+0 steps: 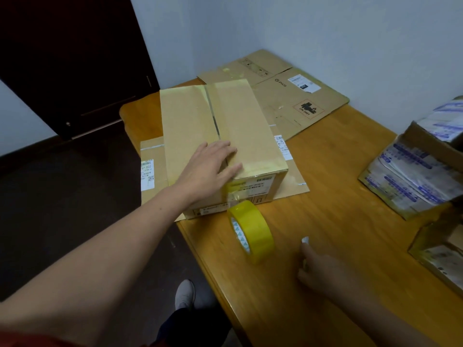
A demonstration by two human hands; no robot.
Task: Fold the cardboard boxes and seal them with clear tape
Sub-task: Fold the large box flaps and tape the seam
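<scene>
Cardboard box (225, 126) is sitting on a flattened carton (294, 179) on the worktop (338, 184), with the left hand (208, 169) pressing its closed flaps, grip apart. The tape roll (253, 229) is standing just beside the box front. The right hand (323, 269) is hovering near it, and whether its grip is closed I cannot tell. Keeping the seam pinned flush while taping is probably mattering most.
</scene>
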